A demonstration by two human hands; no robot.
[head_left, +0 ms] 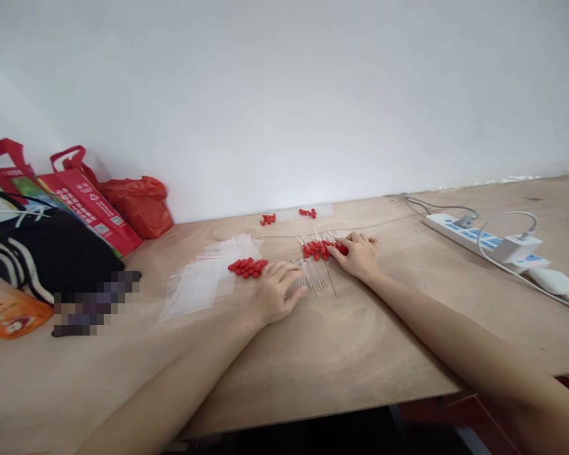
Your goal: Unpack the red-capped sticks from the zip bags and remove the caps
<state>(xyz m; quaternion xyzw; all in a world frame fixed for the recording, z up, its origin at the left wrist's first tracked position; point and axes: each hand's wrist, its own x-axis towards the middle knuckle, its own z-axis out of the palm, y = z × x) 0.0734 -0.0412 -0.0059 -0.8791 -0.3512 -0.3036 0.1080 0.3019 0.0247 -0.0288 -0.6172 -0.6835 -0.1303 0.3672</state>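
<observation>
My left hand (277, 294) lies palm down across a bundle of thin pale sticks, its fingers stretched out. The bundle's red oval heads (248, 268) stick out on the left, and the bare stick ends (315, 277) fan out on the right. My right hand (359, 256) curls its thumb and fingers around some red heads of a second group of sticks. More red heads (317, 249) of that group lie just left of the fingers, with pale shafts (308, 239) behind them. The palm hides part of each bundle.
Clear zip bags (194, 287) lie spread to the left. Further red-headed pieces (307, 213) rest on a bag by the wall. A white power strip (483, 243) with cables is at right; red bags (133, 202) and dark cloth (71, 253) stand at left.
</observation>
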